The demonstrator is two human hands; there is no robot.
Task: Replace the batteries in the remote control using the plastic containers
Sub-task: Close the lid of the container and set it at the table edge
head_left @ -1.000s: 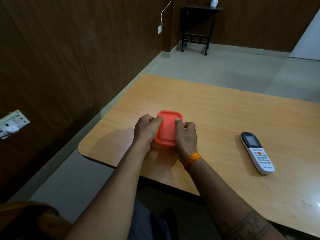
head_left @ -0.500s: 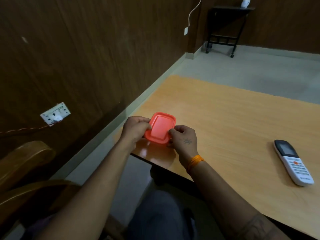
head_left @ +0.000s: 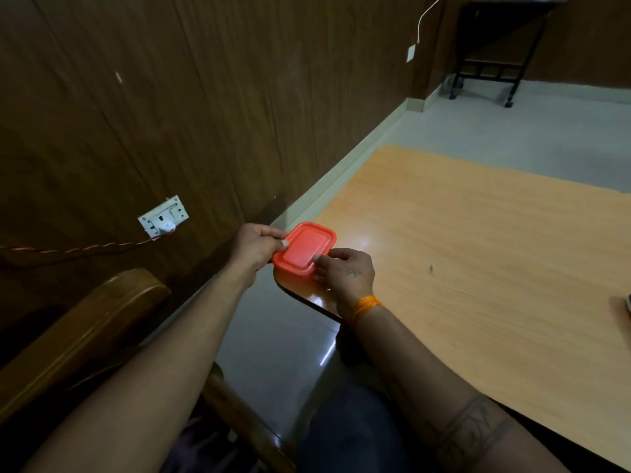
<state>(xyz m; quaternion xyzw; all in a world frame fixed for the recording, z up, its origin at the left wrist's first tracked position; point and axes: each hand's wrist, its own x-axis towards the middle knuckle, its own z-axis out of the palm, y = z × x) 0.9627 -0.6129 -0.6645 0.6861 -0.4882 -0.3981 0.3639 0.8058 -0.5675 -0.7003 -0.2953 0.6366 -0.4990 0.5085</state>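
A small plastic container with a red lid [head_left: 305, 249] is held over the near left corner of the wooden table [head_left: 478, 254]. My left hand [head_left: 256, 245] grips its left end, thumb on the lid's edge. My right hand [head_left: 345, 273] grips its near right side, thumb pressing on the lid. The lid looks shut on the box. What lies inside is hidden. Only a sliver of the remote control [head_left: 627, 303] shows at the right edge of the frame.
A dark wood-panelled wall runs along the left with a white socket [head_left: 163, 215] and a twisted cable. A wooden chair arm [head_left: 85, 332] sits at lower left. A black metal stand [head_left: 491, 46] stands on the grey floor in the far corner.
The container has gone from the table surface to the table's near left corner, held in both hands. The view has swung left, so the remote has slid almost out of frame.
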